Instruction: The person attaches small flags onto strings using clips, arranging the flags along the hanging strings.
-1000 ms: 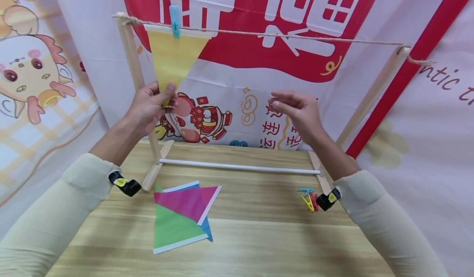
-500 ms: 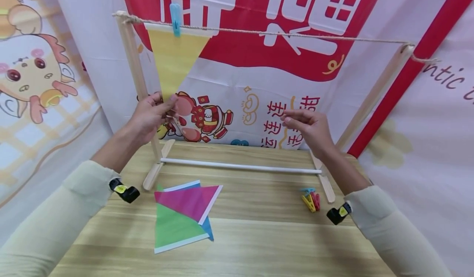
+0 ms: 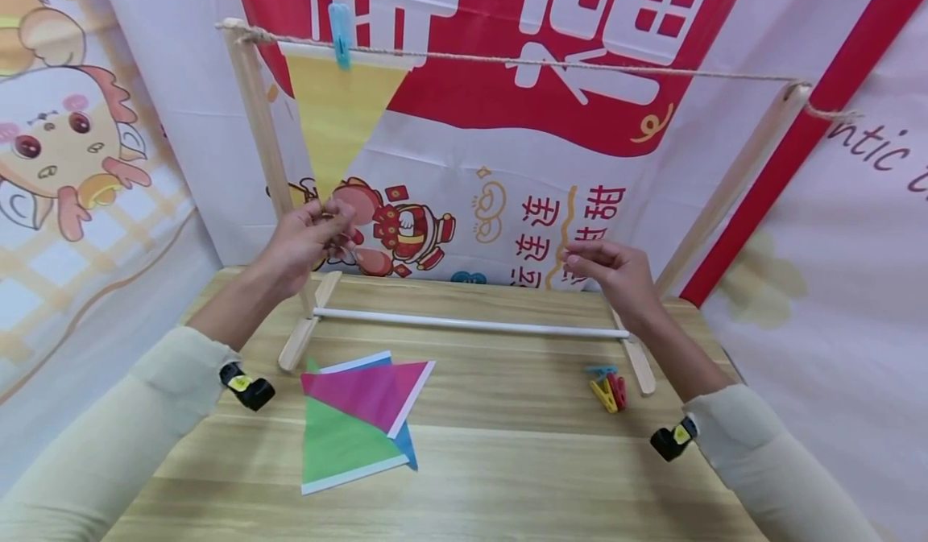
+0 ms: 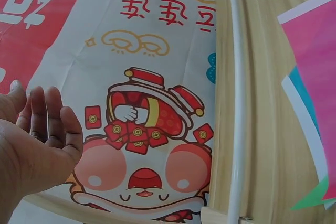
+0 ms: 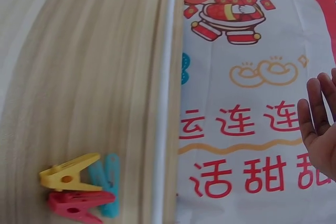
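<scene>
A yellow triangular pennant (image 3: 341, 115) with a white top edge hangs from the twine (image 3: 522, 60), held by a blue clothespin (image 3: 341, 36). My left hand (image 3: 308, 240) is at the pennant's lower tip, fingers loosely bent; the left wrist view shows nothing in its grasp. Whether it still touches the tip cannot be told. My right hand (image 3: 616, 276) hovers in front of the right post, fingers relaxed and holding nothing. On the table lie overlapping pennants: a magenta pennant (image 3: 373, 393), a green pennant (image 3: 341, 445) and a blue pennant (image 3: 408, 445).
Yellow, red and blue clothespins (image 5: 79, 182) lie in a small pile at the table's right. The wooden stand has a left post (image 3: 254, 115), a right post (image 3: 739, 179) and a white crossbar (image 3: 464, 324). A printed cloth (image 3: 464, 155) hangs behind it.
My left hand has slid down off the pennant's lower part to its tip, and its pinch has loosened. My right hand has moved down and slightly right.
</scene>
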`<state>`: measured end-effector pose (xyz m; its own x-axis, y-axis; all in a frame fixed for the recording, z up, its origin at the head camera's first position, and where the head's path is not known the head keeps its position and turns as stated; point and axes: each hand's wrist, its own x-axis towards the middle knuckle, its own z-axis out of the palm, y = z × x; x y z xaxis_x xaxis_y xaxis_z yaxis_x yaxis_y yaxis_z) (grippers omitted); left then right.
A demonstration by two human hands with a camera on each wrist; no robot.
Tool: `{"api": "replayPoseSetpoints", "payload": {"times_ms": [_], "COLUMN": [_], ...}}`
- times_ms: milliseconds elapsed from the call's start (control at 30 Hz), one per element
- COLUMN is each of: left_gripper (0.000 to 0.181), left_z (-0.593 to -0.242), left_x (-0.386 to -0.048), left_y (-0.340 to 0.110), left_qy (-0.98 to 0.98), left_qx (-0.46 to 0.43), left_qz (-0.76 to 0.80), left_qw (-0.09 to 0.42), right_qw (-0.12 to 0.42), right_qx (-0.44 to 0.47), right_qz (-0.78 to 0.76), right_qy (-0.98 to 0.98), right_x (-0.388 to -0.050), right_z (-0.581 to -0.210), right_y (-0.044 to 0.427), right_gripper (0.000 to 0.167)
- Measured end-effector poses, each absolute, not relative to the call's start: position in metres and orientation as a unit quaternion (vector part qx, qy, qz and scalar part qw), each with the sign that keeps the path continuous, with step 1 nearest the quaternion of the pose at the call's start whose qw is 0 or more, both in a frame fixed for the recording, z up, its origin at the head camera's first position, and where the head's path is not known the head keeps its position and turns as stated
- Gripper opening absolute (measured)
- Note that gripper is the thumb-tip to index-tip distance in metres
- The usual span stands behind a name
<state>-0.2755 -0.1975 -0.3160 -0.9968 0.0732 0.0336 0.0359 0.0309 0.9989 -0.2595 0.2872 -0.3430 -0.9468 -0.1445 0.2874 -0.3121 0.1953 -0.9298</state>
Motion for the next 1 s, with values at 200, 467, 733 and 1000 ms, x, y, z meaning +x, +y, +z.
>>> {"api": "replayPoseSetpoints", "payload": {"times_ms": [200,467,733,1000], "left_gripper": [0.019,0.023,0.025,0.041], "left_z": [-0.327,-0.340,-0.353,-0.365], "left_x": [-0.274,-0.271,-0.268,-0.266], "left_y": [-0.199,-0.196,-0.191,-0.183], "left_qy": [0.729,0.749,0.784,0.820], "left_qx": [0.048,0.052,0.070,0.100], "left_qz": [0.683,0.659,0.612,0.551], "left_qw": [0.029,0.047,0.076,0.120], "right_qw": [0.049,0.043,0.019,-0.022], "right_qx": [0.140,0.136,0.110,0.090], "right_qz": [0.620,0.593,0.551,0.521], "right_qy": [-0.771,-0.792,-0.827,-0.848], "right_x": [-0.257,-0.252,-0.247,-0.245], "right_z": [-0.356,-0.376,-0.386,-0.394], "right_y": [0.294,0.302,0.310,0.316], "right_gripper": [0.038,0.037,0.036,0.037]}}
